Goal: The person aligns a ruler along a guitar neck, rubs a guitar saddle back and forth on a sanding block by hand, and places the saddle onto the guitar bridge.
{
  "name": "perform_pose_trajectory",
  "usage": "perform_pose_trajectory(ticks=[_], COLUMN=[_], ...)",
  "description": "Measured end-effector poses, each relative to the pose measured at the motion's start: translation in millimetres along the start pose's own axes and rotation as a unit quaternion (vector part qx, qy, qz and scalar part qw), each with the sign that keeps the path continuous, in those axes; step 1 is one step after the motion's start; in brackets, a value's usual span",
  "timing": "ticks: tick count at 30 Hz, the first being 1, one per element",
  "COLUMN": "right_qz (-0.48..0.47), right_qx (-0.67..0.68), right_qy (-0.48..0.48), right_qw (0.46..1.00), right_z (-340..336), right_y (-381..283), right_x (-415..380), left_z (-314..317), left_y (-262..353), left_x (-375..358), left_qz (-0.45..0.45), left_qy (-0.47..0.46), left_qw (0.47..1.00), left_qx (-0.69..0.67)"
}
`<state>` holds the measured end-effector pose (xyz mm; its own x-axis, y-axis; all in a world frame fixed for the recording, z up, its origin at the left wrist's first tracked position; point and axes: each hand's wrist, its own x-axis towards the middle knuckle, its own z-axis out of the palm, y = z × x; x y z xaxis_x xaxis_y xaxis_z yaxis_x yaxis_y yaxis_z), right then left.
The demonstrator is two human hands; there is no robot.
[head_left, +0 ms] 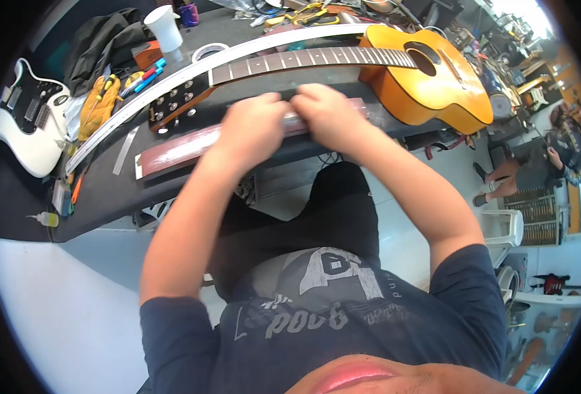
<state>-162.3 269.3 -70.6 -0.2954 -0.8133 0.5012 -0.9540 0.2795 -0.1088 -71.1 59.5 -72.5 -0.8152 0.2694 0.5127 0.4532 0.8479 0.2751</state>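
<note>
My left hand [254, 128] and my right hand [328, 115] are side by side, both closed with fingers curled down. They are over a long, flat bar [179, 152] with a reddish-brown, whitish-streaked top, at the table's front edge. Something greyish shows between the hands, but what the fingers grip is hidden and slightly blurred. Just behind the bar lies an acoustic guitar [458, 79] with an orange-yellow body. Its fretted neck [284, 62] runs left to a dark headstock [182, 105].
A long white straightedge-like strip [264, 44] curves behind the guitar in this wide view. To the left are a white electric guitar [21, 141], yellow gloves [99, 108] and a small bottle [46, 218]. A white cup [164, 29] stands behind. Another person [533, 164] is at far right.
</note>
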Motion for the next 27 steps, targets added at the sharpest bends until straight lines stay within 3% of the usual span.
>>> perform_pose_trajectory(ticks=[2, 3, 5, 7, 8, 12, 17, 19, 23, 27], right_qz=[-0.036, -0.101, -0.122, -0.106, -0.093, -0.084, 0.068, 0.080, 0.032, -0.059], right_qx=[0.017, 0.022, 0.012, 0.018, 0.021, 0.002, -0.040, -0.043, -0.013, 0.040], right_qy=[0.026, 0.027, 0.032, 0.052, 0.063, 0.061, -0.003, -0.003, 0.010, 0.069], right_qw=[0.999, 0.994, 0.992, 0.993, 0.993, 0.995, 0.997, 0.996, 0.999, 0.995], right_z=[44, 60, 104, 118, 121, 78, -30, -47, -31, 50], right_y=[-45, -69, -110, -135, -137, -76, 20, 43, 33, -40], right_x=[45, 70, 112, 131, 134, 77, -38, -61, -46, 40], left_z=[-56, -87, -131, -151, -151, -97, 41, 62, 45, -58], left_y=[-24, -36, -61, -70, -72, -40, 23, 48, 35, -12], left_x=[-49, -72, -113, -129, -129, -76, 36, 64, 40, -47], left_qz=[-0.052, -0.064, -0.141, -0.163, -0.177, -0.077, 0.038, 0.043, 0.032, -0.034], left_qy=[-0.009, -0.036, -0.056, -0.066, -0.065, -0.050, 0.009, -0.022, 0.000, -0.008], left_qw=[0.999, 0.997, 0.988, 0.984, 0.982, 0.996, 0.999, 0.999, 0.999, 0.999], left_qx=[0.013, 0.033, 0.002, 0.018, 0.008, 0.015, -0.019, -0.008, -0.010, 0.021])
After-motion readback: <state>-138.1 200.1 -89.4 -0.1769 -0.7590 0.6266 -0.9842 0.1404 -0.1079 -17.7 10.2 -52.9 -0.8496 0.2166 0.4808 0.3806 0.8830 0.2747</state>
